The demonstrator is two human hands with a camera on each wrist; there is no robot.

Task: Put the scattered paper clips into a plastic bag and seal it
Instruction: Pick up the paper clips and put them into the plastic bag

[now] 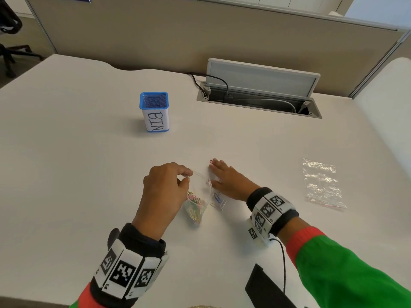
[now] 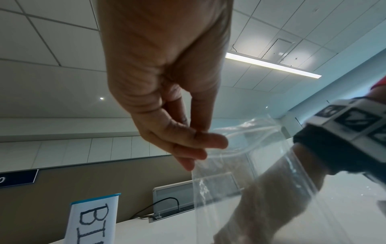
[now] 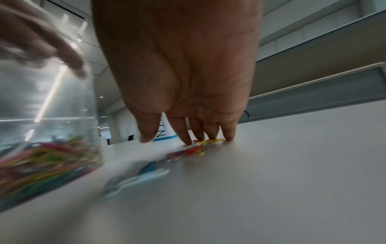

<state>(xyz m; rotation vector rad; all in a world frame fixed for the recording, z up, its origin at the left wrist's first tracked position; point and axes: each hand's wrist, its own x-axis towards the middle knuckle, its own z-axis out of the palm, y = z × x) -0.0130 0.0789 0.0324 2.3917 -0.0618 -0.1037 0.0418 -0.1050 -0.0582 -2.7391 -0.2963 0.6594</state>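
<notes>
While the left hand (image 1: 165, 185) pinched the crinkly clear plastic bag (image 1: 196, 204) upright by its rim, bright wire paper clips heaped inside, the right hand (image 1: 226, 180) lay flat, fingers straight, pressing loose clips (image 3: 196, 147) on the smooth white desk (image 1: 89, 174).

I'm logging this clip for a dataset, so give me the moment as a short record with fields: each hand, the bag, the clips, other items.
left hand: pinches the open rim of the plastic bag
right hand: flat, fingertips pressing loose paper clips on the table
plastic bag: unsealed, holds many coloured clips
other clips: a few lie beside the bag
other items: spare bag, blue bin
</notes>
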